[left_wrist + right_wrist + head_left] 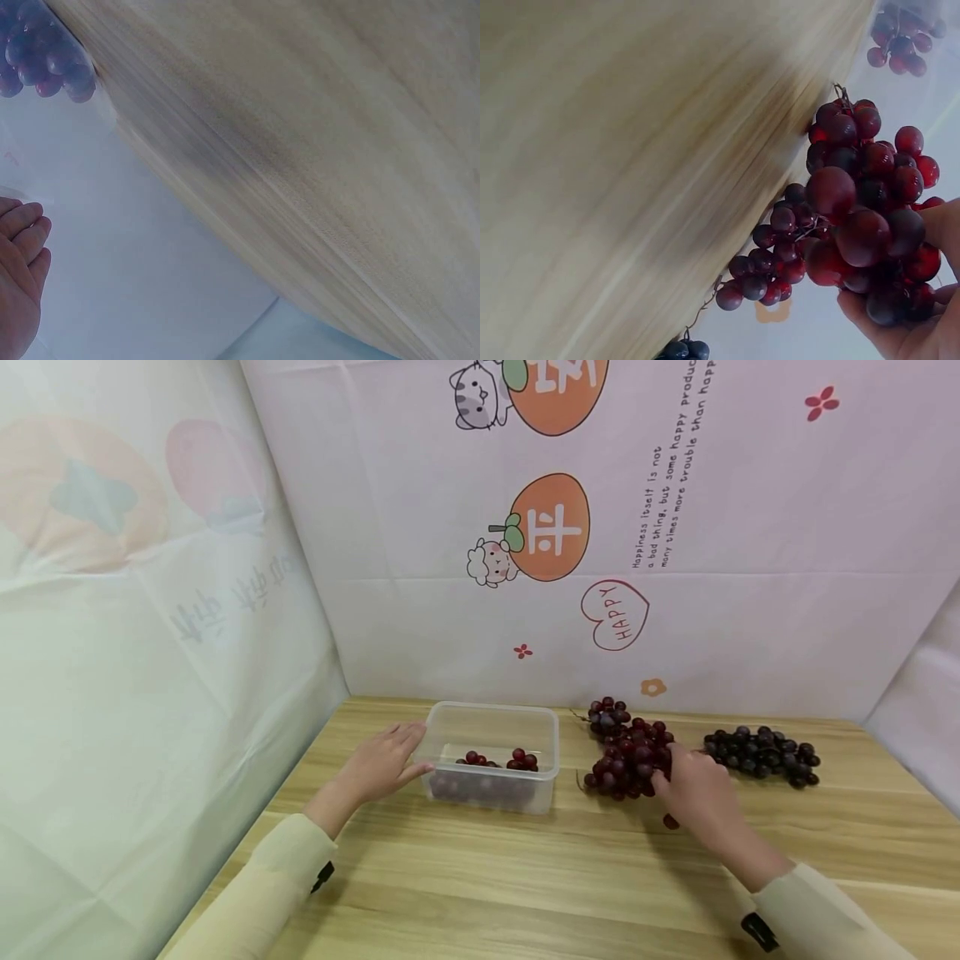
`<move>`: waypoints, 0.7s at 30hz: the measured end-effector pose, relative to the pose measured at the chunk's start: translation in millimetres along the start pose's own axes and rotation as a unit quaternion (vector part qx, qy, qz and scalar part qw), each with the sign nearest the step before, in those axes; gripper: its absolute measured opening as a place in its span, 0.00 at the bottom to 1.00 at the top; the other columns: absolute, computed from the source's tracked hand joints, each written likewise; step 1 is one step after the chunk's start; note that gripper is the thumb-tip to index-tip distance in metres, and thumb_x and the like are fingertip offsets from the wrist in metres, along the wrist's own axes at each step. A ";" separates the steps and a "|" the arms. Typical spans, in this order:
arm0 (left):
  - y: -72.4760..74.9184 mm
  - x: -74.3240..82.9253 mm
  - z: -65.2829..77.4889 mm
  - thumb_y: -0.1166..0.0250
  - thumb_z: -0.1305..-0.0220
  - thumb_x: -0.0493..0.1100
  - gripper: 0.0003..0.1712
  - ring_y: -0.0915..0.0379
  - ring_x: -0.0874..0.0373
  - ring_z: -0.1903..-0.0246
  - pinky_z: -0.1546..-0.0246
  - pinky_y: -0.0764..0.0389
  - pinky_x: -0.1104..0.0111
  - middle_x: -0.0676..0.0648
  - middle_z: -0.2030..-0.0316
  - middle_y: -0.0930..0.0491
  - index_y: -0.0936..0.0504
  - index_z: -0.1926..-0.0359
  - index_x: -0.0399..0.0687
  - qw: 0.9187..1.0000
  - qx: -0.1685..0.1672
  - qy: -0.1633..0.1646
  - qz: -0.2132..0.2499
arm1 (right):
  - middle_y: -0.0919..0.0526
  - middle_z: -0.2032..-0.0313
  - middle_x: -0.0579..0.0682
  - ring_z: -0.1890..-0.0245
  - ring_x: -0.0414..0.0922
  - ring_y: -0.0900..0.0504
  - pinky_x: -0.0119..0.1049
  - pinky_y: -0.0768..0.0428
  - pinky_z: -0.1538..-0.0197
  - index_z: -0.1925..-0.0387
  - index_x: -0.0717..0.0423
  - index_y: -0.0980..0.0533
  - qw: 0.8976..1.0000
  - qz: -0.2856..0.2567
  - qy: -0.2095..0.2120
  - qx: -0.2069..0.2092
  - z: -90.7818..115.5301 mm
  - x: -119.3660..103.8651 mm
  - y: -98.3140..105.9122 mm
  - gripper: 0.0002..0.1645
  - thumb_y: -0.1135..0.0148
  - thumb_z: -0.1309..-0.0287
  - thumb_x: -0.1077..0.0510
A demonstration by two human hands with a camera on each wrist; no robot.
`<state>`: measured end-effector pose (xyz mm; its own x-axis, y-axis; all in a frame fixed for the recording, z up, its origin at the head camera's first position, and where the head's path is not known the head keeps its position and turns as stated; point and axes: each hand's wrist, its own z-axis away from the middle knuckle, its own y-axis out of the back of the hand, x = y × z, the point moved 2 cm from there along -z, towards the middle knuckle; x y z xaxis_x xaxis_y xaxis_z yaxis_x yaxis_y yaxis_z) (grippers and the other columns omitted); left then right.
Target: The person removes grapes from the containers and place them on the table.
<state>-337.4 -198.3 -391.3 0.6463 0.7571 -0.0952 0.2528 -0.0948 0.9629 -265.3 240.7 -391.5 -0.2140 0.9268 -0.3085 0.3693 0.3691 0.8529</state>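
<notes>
My left hand (382, 762) rests against the left side of a clear plastic container (558, 739), its fingers fairly straight; the left wrist view shows only part of that hand (22, 262). Inside the container lie dark red grapes (487, 787), partly seen through the frosted wall. To the right of it, my right hand (701, 793) grips a bunch of red grapes (633, 760), with fingers and thumb around its right end in the right wrist view. Behind that bunch sits a smaller red bunch (607, 717).
A bunch of black grapes (761, 753) lies on the wooden table (480, 893), right of my right hand. White printed cloth (420, 610) stands behind the table, and more cloth (150, 710) hangs along the left side.
</notes>
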 end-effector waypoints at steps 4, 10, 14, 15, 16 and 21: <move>-1.3 -1.1 0.0 0.46 0.29 0.60 0.42 0.38 0.40 0.35 0.34 0.38 0.51 0.34 0.34 0.35 0.39 0.31 0.30 1.000 0.003 -0.002 -0.002 | 0.30 0.85 0.51 0.92 0.42 0.36 0.36 0.39 0.87 0.47 0.84 0.32 0.999 -0.002 -0.016 -0.029 2.7 1.9 0.5 0.29 0.39 0.43 0.63; -3.2 -2.8 0.2 0.45 0.29 0.59 0.41 0.37 0.40 0.36 0.34 0.37 0.51 0.34 0.34 0.34 0.38 0.31 0.30 1.000 0.015 -0.007 -0.003 | 0.23 0.78 0.62 0.90 0.42 0.34 0.39 0.31 0.84 0.48 0.85 0.32 0.998 0.007 -0.006 -0.057 7.0 5.8 -0.9 0.30 0.37 0.46 0.64; -3.8 -2.9 0.0 0.45 0.29 0.60 0.41 0.37 0.40 0.36 0.34 0.37 0.52 0.35 0.34 0.34 0.37 0.31 0.30 1.000 0.016 -0.007 -0.002 | 0.24 0.79 0.61 0.90 0.42 0.35 0.39 0.30 0.82 0.48 0.85 0.32 0.998 0.020 0.002 -0.066 10.0 7.9 -2.3 0.30 0.35 0.48 0.65; -3.8 -2.9 -0.1 0.45 0.29 0.60 0.41 0.37 0.40 0.36 0.34 0.37 0.52 0.35 0.34 0.34 0.37 0.31 0.30 1.000 0.015 -0.007 -0.002 | 0.25 0.81 0.59 0.90 0.42 0.35 0.38 0.30 0.82 0.48 0.85 0.32 0.997 0.023 0.003 -0.068 10.8 8.4 -2.6 0.31 0.35 0.48 0.64; -3.7 -2.9 -0.2 0.45 0.29 0.60 0.41 0.37 0.41 0.35 0.34 0.37 0.52 0.35 0.34 0.34 0.37 0.31 0.30 1.000 0.015 -0.007 -0.001 | 0.27 0.84 0.55 0.90 0.41 0.36 0.37 0.31 0.82 0.48 0.85 0.32 0.997 0.024 0.004 -0.071 11.5 9.0 -2.9 0.31 0.34 0.48 0.64; -2.3 -1.6 -0.2 0.46 0.29 0.60 0.41 0.38 0.42 0.35 0.34 0.37 0.53 0.35 0.34 0.34 0.38 0.31 0.30 1.000 0.012 -0.008 -0.006 | 0.33 0.89 0.48 0.90 0.41 0.36 0.35 0.35 0.85 0.43 0.83 0.36 0.996 0.024 0.007 -0.086 13.4 10.5 -3.8 0.37 0.32 0.49 0.65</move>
<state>-339.2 -199.2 -393.3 0.6541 0.7481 -0.1118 0.2784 -0.1007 0.9552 -256.8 250.0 -403.6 -0.2137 0.9415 -0.2606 0.2194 0.3062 0.9263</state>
